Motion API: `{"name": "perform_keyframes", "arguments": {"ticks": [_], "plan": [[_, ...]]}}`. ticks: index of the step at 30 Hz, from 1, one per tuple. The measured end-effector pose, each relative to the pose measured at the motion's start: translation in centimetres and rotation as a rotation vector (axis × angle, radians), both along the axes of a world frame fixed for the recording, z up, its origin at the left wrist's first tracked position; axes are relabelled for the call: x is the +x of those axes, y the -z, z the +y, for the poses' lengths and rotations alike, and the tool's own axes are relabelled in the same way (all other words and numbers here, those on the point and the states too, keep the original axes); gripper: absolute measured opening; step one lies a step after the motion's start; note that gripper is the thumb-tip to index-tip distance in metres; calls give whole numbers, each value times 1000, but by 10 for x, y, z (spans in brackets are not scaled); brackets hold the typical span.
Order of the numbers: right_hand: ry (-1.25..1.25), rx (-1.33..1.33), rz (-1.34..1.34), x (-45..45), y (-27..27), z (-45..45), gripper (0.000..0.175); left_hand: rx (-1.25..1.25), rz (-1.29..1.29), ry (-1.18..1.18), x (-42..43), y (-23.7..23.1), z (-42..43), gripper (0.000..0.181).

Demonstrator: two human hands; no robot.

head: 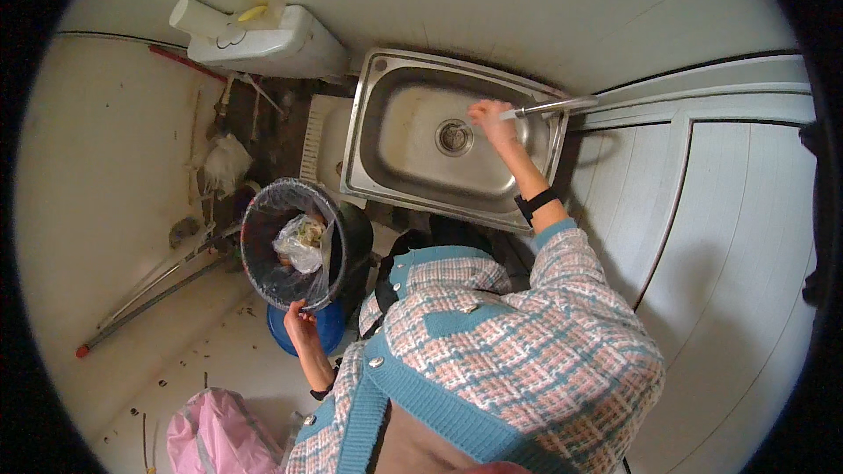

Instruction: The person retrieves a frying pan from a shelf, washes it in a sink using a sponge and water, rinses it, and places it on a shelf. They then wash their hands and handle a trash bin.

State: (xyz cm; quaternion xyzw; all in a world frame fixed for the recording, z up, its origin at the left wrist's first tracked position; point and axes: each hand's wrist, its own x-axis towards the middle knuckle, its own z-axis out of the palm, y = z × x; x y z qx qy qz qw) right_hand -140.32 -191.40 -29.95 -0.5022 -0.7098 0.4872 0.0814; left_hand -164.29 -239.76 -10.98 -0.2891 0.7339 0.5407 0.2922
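My right hand (492,121) is over the stainless steel sink (408,145), at the mouth of a metal tap (560,105). Something pale, water or the spout's tip, shows between tap and hand. Its fingers are bent, and whether they hold anything is unclear. Below and left of it is the round drain strainer (454,137). My left hand (301,319) is at the near rim of a dark waste bin (355,237); its grip there is not plain. Inside the bin's clear plastic liner (263,276) lies a crumpled clear bag (303,253) with food scraps.
A white toilet cistern (263,46) carries a white cylindrical container (197,16). A blue basin (283,332) sits under the bin's near side. Long poles (155,296) lean at the left wall. A pink bag (220,434) stands behind on the floor. White panelled doors (724,210) border the right.
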Motion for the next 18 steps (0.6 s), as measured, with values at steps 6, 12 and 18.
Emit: {"name": "perform_keyframes", "arguments": {"ticks": [6, 12, 18], "plan": [[103, -16, 13, 5, -12, 3, 33, -7, 2, 14, -3, 1, 1, 12], [419, -75, -66, 31, -11, 27, 45, 64, 16, 47, -3, 2, 0, 13], [1278, -632, 1054, 30, -5, 25, 59, 53, -21, 61, -7, 4, -9, 13]]}}
